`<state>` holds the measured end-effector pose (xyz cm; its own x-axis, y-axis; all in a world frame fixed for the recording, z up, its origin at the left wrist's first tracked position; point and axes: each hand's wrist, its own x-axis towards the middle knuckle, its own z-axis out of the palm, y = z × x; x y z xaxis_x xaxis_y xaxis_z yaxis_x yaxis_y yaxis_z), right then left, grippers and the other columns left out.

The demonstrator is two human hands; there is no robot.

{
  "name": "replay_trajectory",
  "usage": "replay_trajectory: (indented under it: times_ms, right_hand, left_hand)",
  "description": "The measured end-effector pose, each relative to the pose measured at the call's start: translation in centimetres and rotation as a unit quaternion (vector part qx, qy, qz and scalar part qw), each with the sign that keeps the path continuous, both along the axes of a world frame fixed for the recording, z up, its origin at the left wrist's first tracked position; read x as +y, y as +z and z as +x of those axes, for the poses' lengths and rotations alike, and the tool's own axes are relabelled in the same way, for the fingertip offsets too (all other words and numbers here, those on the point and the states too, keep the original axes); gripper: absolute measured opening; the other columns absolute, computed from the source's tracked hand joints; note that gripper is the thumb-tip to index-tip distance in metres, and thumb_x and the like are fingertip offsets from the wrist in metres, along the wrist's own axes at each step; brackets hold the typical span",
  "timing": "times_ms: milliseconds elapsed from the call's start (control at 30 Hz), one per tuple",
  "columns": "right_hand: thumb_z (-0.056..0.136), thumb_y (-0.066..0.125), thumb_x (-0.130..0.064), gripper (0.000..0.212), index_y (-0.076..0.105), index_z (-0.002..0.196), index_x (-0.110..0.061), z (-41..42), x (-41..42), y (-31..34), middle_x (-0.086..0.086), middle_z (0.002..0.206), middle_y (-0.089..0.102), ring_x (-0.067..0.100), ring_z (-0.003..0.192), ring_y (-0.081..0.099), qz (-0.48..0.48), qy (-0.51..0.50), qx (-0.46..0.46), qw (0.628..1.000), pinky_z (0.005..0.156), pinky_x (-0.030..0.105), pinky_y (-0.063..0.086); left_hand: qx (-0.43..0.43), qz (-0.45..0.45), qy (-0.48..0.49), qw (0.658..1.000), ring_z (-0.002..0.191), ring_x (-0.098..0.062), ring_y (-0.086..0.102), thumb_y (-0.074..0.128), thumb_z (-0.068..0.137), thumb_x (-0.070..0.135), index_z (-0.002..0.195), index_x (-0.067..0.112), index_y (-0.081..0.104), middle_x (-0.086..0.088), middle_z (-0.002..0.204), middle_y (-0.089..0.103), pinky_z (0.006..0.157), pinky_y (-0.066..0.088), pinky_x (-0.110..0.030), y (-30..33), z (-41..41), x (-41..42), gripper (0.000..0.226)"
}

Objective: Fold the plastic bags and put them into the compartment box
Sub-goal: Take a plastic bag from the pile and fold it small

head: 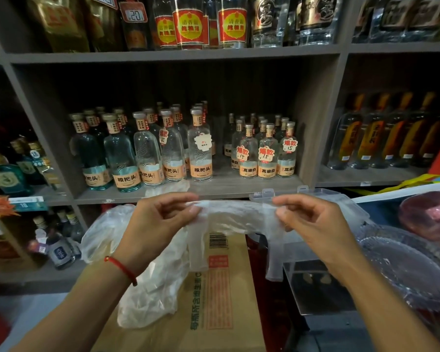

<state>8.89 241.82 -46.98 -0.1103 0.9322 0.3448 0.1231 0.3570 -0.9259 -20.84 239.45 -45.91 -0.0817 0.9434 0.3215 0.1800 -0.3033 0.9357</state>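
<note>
A thin, clear plastic bag [235, 217] is stretched in the air between my hands, above a cardboard box. My left hand [160, 222] pinches its left end and my right hand [313, 219] pinches its right end. The bag's handles hang down below the stretched part. More crumpled clear plastic bags [148, 283] lie on the cardboard box under my left wrist. The clear plastic compartment box [315, 193] shows behind my right hand, its lid latches at the top edge; its inside is hidden.
A brown cardboard box [214, 313] with printed text lies in front of me. Clear glass plates [412, 268] sit at the right, beside a clear acrylic stand [313, 288]. Grey shelves [214, 189] packed with liquor bottles [200, 153] fill the background.
</note>
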Motion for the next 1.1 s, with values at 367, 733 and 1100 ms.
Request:
replay_trajectory:
  times_ms: [367,733,1100]
  right_hand:
    - [0.089,0.08,-0.013,0.015,0.076,0.09,-0.027,-1.0,-0.4,0.1,-0.012,0.107,0.064,0.002,0.1,0.061,0.105,-0.077,-0.172,0.976,0.081,0.015,0.052]
    - [0.096,0.071,-0.039,0.012,0.078,0.105,-0.043,-1.0,-0.1,-0.4,0.006,0.096,0.079,0.007,0.094,0.072,-0.063,-0.04,0.042,0.996,0.081,0.023,0.06]
    - [0.097,0.07,-0.043,0.052,0.061,0.1,0.008,-3.2,-0.1,-2.3,0.037,0.104,0.064,0.043,0.078,0.065,-0.109,-0.088,0.038,0.989,0.077,0.044,0.053]
  left_hand:
    - [0.26,0.074,0.111,0.956,0.083,-0.01,0.065,0.081,0.086,0.018,0.087,0.031,0.078,0.007,0.089,0.07,0.074,0.056,-0.023,0.2,0.1,-0.7,0.013]
    - [-0.01,-0.088,-0.072,0.993,0.067,-0.022,0.062,0.069,0.094,0.013,0.097,0.005,0.071,-0.017,0.077,0.07,0.06,0.055,-0.027,0.4,0.1,-0.2,0.009]
    - [-0.073,-0.167,-0.025,0.983,0.052,-0.011,0.057,0.06,0.102,0.039,0.065,0.017,0.077,0.001,0.06,0.064,0.053,0.051,-0.021,-2.3,1.9,-0.3,0.045]
